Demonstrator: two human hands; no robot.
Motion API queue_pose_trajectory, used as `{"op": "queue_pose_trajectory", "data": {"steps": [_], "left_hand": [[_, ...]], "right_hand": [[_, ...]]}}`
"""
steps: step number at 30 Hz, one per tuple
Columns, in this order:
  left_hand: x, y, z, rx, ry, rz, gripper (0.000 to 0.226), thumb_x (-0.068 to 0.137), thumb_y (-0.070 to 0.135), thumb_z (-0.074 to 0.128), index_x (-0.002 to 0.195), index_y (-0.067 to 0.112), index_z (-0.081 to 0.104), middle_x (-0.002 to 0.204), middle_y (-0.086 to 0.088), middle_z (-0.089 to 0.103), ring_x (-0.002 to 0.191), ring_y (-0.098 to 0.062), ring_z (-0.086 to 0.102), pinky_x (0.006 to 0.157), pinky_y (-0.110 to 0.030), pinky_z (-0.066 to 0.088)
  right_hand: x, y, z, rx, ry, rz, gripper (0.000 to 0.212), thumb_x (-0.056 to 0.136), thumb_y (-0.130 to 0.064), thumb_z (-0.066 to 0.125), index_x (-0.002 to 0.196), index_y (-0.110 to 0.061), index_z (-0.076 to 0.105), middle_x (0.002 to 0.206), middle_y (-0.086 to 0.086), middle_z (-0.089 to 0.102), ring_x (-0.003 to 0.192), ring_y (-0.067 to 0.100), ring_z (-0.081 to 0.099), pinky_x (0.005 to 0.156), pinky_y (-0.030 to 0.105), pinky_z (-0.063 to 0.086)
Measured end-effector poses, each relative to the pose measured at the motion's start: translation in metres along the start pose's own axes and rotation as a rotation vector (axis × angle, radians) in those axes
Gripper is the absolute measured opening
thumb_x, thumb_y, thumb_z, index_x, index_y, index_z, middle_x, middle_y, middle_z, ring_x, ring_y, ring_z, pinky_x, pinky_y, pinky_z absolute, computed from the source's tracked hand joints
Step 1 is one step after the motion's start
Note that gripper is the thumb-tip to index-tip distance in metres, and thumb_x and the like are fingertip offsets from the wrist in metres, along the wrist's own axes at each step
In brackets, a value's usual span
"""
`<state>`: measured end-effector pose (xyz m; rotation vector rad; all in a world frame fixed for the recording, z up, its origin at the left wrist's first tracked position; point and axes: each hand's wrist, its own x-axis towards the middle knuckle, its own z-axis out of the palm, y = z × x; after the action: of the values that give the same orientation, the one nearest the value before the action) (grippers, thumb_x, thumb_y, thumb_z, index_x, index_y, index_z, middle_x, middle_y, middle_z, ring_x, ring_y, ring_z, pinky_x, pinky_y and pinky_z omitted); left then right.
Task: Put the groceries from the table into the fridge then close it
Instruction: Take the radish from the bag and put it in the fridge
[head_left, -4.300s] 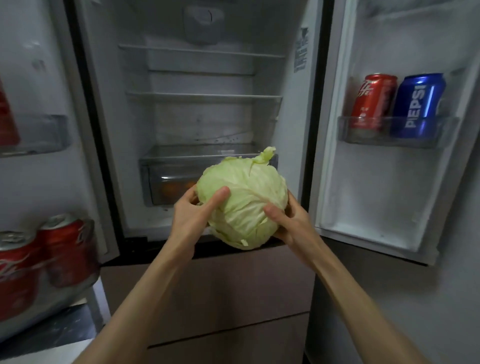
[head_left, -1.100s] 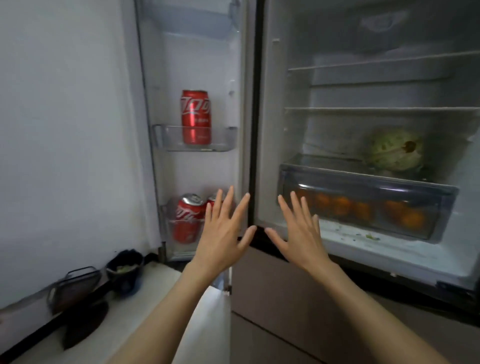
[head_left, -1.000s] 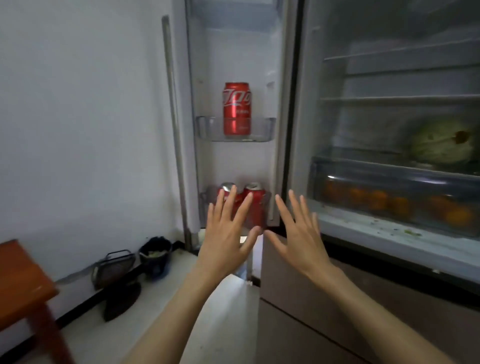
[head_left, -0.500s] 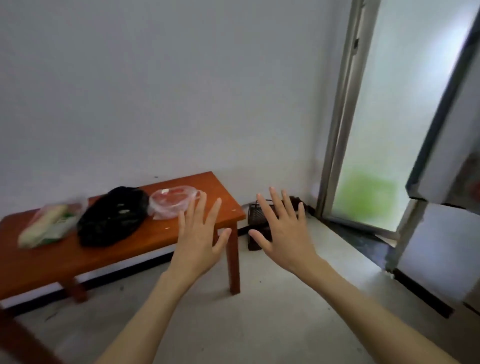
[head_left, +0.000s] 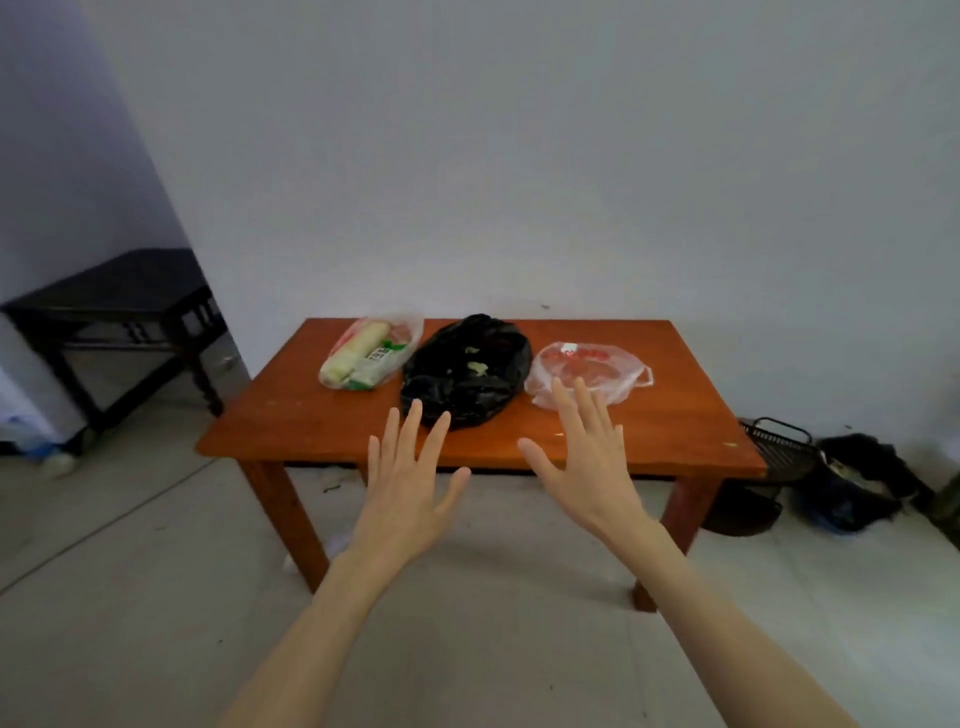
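**Empty hands spread before a table of bagged groceries**

As you face the low orange-brown wooden table (head_left: 322, 421) against the pale wall, your two bare hands hang in the air in front of it, palms away from you, fingers splayed and holding nothing. Your left hand (head_left: 402, 491) is raised before the table's near edge, its fingertips overlapping the near end of the crumpled black plastic bag (head_left: 465, 371) that lies in the middle of the tabletop. Your right hand (head_left: 589, 467) is up beside it, well apart from the left, with its fingertips overlapping the near edge of the clear plastic bag with red contents (head_left: 589, 366) on the table's right part. On the left part rests a third bag, clear plastic with pale, stick-shaped produce and green-labelled packets inside (head_left: 366, 351), just beside the black one. Whether either hand touches a bag cannot be told from this angle. A dark wooden side table (head_left: 111, 306) stands at the far left by the wall's corner. To the right of the wooden table, a black wire basket (head_left: 776, 444) and a dark bundle (head_left: 857, 483) sit on the grey floor.
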<state>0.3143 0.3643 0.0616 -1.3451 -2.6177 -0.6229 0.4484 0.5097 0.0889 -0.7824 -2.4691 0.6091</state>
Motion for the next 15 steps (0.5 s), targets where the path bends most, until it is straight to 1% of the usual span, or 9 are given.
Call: {"op": "queue_pose_trajectory", "data": {"steps": [2,5,6,8,10,12,15], "left_hand": [[0.024,-0.027,0.006,-0.006,0.000,-0.053,0.082,0.075,0.071,0.003,0.147,0.033,-0.001,0.155,0.003,-0.019,0.135,-0.012,-0.031,0.109,-0.035,-0.017],[0.064,-0.062,0.015,0.004,-0.043,-0.107,0.082,0.076,0.071,0.004,0.147,0.032,0.000,0.156,0.001,-0.018,0.133,-0.010,-0.032,0.108,-0.035,-0.017],[0.076,-0.072,0.017,0.017,-0.054,-0.118,0.080,0.078,0.070,0.006,0.148,0.032,0.000,0.156,0.000,-0.017,0.132,-0.010,-0.032,0.108,-0.035,-0.017],[0.103,-0.094,0.019,0.042,-0.057,-0.146,0.072,0.087,0.065,0.016,0.148,0.030,0.003,0.156,-0.001,-0.015,0.132,-0.011,-0.031,0.108,-0.035,-0.016],[0.126,-0.117,0.020,0.053,-0.047,-0.178,0.069,0.089,0.059,0.021,0.149,0.028,0.007,0.157,-0.003,-0.010,0.135,-0.013,-0.027,0.110,-0.036,-0.014],[0.145,-0.142,0.022,0.066,-0.045,-0.221,0.067,0.091,0.057,0.026,0.148,0.027,0.009,0.157,-0.004,-0.006,0.140,-0.018,-0.021,0.112,-0.039,-0.011],[0.174,-0.181,0.030,0.051,-0.063,-0.298,0.063,0.095,0.048,0.033,0.149,0.026,0.010,0.158,-0.005,-0.004,0.143,-0.024,-0.014,0.114,-0.043,-0.006]], "right_hand": [[0.038,-0.003,0.027,0.011,-0.032,-0.035,0.075,0.091,-0.053,0.043,0.149,-0.030,0.002,0.159,-0.002,-0.006,0.145,0.019,-0.011,0.115,0.051,0.002],[0.096,-0.007,0.061,-0.004,-0.091,-0.060,0.075,0.091,-0.055,0.041,0.149,-0.029,0.000,0.158,0.000,-0.008,0.145,0.020,-0.013,0.116,0.049,0.000],[0.114,-0.007,0.071,-0.026,-0.110,-0.075,0.076,0.091,-0.055,0.040,0.149,-0.029,-0.001,0.158,0.000,-0.008,0.144,0.021,-0.014,0.116,0.049,0.000],[0.150,-0.009,0.090,-0.085,-0.134,-0.122,0.076,0.091,-0.057,0.038,0.149,-0.030,-0.002,0.158,0.001,-0.009,0.144,0.022,-0.015,0.116,0.050,0.000],[0.183,-0.014,0.107,-0.111,-0.167,-0.152,0.076,0.091,-0.057,0.039,0.149,-0.030,-0.002,0.158,0.001,-0.010,0.144,0.022,-0.017,0.116,0.051,-0.001],[0.211,-0.020,0.127,-0.117,-0.207,-0.176,0.076,0.091,-0.057,0.040,0.149,-0.031,-0.003,0.158,0.000,-0.011,0.144,0.022,-0.018,0.115,0.051,-0.003],[0.249,-0.029,0.160,-0.135,-0.262,-0.207,0.076,0.091,-0.056,0.040,0.149,-0.031,-0.002,0.158,0.000,-0.011,0.144,0.022,-0.018,0.115,0.051,-0.003]]}}
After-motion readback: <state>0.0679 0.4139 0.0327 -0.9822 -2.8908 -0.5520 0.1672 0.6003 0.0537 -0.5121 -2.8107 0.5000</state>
